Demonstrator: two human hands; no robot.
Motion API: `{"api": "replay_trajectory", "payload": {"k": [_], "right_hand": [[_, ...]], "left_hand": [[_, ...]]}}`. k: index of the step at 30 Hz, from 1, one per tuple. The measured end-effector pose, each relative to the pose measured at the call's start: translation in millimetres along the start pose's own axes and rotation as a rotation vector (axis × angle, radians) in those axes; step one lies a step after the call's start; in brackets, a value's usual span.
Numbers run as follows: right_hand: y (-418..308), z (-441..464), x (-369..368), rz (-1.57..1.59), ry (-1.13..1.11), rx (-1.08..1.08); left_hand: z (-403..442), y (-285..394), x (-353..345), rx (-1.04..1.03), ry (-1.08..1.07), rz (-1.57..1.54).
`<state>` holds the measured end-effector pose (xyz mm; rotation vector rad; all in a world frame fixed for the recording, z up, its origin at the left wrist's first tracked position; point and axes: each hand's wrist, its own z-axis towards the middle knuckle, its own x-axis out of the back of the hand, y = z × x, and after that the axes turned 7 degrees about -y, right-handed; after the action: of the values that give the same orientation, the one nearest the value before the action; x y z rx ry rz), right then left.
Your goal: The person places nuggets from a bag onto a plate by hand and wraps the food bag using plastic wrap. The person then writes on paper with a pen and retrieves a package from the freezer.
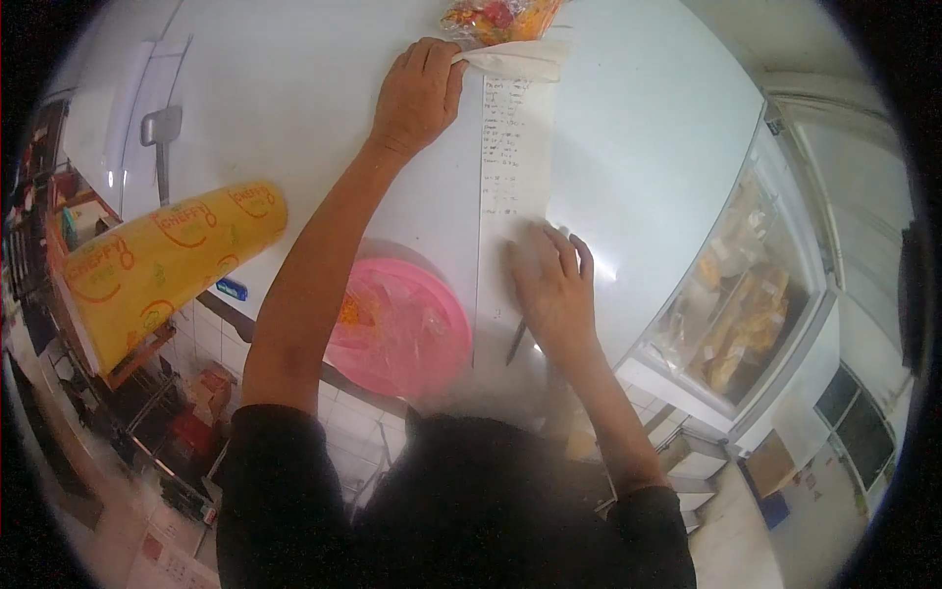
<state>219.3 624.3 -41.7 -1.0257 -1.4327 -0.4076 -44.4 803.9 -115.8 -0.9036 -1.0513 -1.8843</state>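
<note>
A long narrow strip of white paper [500,147] with handwritten lines lies on the white table, its far end lifted and folded over. My left hand [422,93] is closed on the left corner of that folded end. Lower down, my right hand [556,290] rests over the strip with fingers apart, its thumb side blurred. A dark pen-like stick [515,344] shows just below the right hand; whether the hand touches it is unclear. Beyond the fold sits a clear plastic bag [500,20] with red and orange contents.
A pink round basin [446,339] with clear plastic and orange bits stands between my arms. To the left are a yellow printed roll [182,255], a small blue packet [232,289] and a metal spatula-like tool [162,133]. A glass-topped case [736,294] with packaged goods stands right.
</note>
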Motion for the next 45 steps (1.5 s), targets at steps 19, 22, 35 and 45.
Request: {"api": "replay_trajectory", "payload": {"k": [19, 22, 35, 45], "right_hand": [[-2, -9, -5, 0.044, 0.025, 0.006], [-4, -9, -2, 0.051, 0.016, -0.004], [-5, -9, -4, 0.035, 0.020, -0.015], [-14, -65, 23, 0.223, 0.144, -0.417]], "left_hand": [[2, -4, -3, -0.080, 0.015, 0.095], [1, -1, -2, -0.125, 0.077, 0.098], [-1, 7, 5, -0.158, 0.148, 0.222], [-1, 0, -5, -0.206, 0.012, 0.064]]}}
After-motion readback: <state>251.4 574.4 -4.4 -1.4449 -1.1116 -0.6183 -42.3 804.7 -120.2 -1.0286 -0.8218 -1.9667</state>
